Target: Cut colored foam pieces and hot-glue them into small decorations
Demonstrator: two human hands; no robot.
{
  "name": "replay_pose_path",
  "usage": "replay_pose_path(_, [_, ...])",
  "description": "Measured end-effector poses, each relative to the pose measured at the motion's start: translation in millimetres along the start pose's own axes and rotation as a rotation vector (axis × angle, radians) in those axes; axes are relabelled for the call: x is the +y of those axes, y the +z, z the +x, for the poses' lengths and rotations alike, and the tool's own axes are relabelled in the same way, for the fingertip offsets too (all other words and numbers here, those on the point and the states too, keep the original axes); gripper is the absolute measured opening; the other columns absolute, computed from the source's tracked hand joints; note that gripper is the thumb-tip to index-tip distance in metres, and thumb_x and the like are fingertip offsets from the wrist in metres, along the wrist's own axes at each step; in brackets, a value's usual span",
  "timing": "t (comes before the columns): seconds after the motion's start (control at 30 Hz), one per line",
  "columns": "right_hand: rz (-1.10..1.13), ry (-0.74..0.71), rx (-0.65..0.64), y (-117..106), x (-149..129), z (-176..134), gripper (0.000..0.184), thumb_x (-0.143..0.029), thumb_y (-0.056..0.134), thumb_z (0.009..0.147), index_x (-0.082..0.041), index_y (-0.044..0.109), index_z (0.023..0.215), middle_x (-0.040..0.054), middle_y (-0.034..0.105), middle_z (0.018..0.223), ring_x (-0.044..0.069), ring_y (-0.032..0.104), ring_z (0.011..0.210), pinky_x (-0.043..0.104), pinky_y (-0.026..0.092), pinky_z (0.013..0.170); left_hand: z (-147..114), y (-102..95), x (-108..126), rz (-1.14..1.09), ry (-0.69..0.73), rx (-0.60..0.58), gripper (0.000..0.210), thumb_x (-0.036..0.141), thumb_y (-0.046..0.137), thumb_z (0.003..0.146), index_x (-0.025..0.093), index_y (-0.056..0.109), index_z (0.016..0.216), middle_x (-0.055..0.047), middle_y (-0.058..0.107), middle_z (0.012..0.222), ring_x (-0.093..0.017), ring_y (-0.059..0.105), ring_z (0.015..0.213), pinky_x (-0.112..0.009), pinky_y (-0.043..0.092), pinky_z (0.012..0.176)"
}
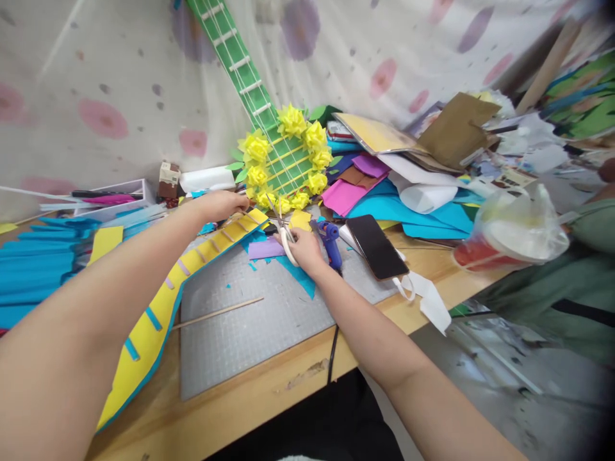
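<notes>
My right hand grips a pair of scissors by the white handles, blades pointing up and away from me. My left hand reaches past the narrow end of a yellow paper guitar shape, its fingers curled together; whatever they pinch is hidden or too small to make out. Blue edging and short purple and blue strips mark the yellow shape. Right behind both hands stands a green paper guitar ringed with yellow paper flowers. A purple paper piece lies beside the scissors.
A grey cutting mat bears a thin wooden stick and blue scraps. Right of my right hand are a blue glue gun and a phone. Stacked coloured paper, a bagged cup and blue folded paper flank the work area.
</notes>
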State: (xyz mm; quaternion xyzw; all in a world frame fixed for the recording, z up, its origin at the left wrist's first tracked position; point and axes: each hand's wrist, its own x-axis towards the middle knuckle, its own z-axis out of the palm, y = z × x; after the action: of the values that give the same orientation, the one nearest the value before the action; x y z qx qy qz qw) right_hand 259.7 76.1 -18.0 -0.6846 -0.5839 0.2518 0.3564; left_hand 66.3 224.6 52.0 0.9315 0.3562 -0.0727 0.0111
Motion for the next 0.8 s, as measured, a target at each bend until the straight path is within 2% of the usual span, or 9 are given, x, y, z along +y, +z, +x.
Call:
replay_pose_path(0.1, [-0.029,0.010,-0.002,1,0,0,0.040,-0.057,0.052,0.072,-0.018,0.058,0.066,-0.0014,0.053,0.061,0.011,0.044,0.058,0.023,0.026,0.053,3,0.1,2,0.022,0.032,-0.063,0.026,0.028,0.041,0.077,0.024,0.062,0.091,-0.002,0.064,0.084,-0.014,0.055,0.070,-0.023,0.036,0.065])
replay_pose_path(0.33, [-0.033,-0.007,0.005,1,1,1,0.040,-0.057,0.052,0.073,-0.018,0.058,0.066,-0.0009,0.054,0.061,0.011,0.045,0.058,0.022,0.027,0.052,8,9.1,-3,-0.052,0.041,-0.029,0.024,0.030,0.041,0.077,0.024,0.061,0.089,-0.001,0.064,0.086,-0.014,0.055,0.072,-0.023,0.036,0.065])
replay_pose_path(0.57, [-0.045,-0.011,-0.027,2,-2,-1,0.037,-0.054,0.054,0.073,-0.018,0.063,0.073,0.0004,0.058,0.066,0.013,0.049,0.063,0.023,0.029,0.055,5,11.1,-6,-0.094,0.050,-0.029,0.021,0.033,0.042,0.078,0.023,0.059,0.082,-0.001,0.060,0.076,-0.014,0.052,0.066,-0.023,0.035,0.061])
replay_pose_path(0.8, [-0.053,-0.019,-0.018,2,-1,-2,0.039,-0.056,0.053,0.073,-0.018,0.062,0.071,-0.0001,0.056,0.064,0.013,0.048,0.062,0.023,0.027,0.054,5,11.3,-6,-0.105,0.058,-0.028,0.024,0.036,0.042,0.078,0.023,0.059,0.087,-0.002,0.061,0.080,-0.015,0.052,0.070,-0.024,0.036,0.066])
